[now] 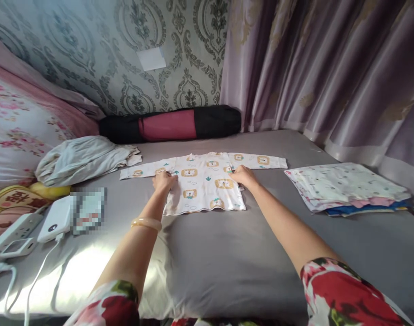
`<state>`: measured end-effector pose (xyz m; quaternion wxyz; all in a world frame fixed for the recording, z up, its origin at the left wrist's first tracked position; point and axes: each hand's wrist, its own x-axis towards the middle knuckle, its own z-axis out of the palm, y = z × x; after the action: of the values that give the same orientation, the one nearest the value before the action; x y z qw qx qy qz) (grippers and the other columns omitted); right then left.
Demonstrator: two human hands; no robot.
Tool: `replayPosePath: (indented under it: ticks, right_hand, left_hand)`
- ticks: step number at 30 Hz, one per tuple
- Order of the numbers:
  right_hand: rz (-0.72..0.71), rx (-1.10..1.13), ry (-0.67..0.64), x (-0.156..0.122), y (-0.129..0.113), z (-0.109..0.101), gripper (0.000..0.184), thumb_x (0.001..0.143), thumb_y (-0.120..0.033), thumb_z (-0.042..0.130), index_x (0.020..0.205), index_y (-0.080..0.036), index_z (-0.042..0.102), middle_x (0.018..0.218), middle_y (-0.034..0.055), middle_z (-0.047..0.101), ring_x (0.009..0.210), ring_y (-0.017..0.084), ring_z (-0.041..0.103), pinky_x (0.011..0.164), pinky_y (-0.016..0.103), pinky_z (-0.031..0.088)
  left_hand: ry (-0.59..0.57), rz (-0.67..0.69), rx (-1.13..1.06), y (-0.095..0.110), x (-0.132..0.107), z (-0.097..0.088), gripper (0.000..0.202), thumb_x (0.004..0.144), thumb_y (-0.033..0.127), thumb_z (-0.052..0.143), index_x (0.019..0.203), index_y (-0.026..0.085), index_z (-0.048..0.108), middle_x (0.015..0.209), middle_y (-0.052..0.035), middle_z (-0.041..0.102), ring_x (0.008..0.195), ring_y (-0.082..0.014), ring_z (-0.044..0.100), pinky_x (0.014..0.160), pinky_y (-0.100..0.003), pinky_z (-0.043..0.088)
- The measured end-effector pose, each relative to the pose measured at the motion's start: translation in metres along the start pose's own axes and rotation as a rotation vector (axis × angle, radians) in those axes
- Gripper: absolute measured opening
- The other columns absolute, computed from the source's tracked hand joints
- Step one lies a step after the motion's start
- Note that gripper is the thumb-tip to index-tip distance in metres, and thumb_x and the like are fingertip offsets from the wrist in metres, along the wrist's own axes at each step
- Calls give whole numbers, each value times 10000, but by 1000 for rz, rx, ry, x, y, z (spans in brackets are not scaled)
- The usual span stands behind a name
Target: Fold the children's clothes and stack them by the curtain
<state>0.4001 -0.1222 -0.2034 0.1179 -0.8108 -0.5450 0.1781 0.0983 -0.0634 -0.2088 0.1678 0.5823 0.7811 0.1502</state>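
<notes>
A small white long-sleeved shirt point(202, 183) with yellow lion prints lies spread flat on the grey bed sheet point(227, 253), sleeves stretched out to both sides. My left hand point(163, 180) rests on the shirt near its left armpit, fingers curled down onto the cloth. My right hand point(244, 175) presses on the shirt near its right armpit, fingers bent against the fabric. A pale bangle point(146, 222) circles my left wrist. Whether either hand pinches the cloth is hard to make out.
A stack of folded clothes point(349, 186) lies to the right. A crumpled grey garment point(81, 158) and floral pillow point(20, 122) sit at left, with a power bank point(55, 218) and cables. A black and red roll bag point(169, 123) lies against the wall; curtains point(329, 68) hang at right.
</notes>
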Motion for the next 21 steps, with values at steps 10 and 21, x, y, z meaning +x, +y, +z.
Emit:
replayPosePath:
  ticks: [10, 21]
  right_hand:
    - [368, 806, -69, 6, -5, 3, 145, 835, -286, 656, 789, -162, 599, 520, -8, 550, 464, 107, 530, 405, 185, 324]
    - [516, 1100, -354, 8, 1, -18, 245, 984, -175, 439, 743, -160, 481, 494, -75, 453, 303, 0, 319, 299, 93, 136]
  left_hand:
    - [-7, -66, -160, 5, 1, 1, 212, 755, 391, 611, 724, 182, 616, 827, -136, 700, 882, -301, 670, 731, -367, 495]
    - [-93, -157, -302, -2, 17, -4, 125, 688, 262, 619, 628, 189, 537, 412, -13, 453, 490, -199, 549, 447, -275, 391]
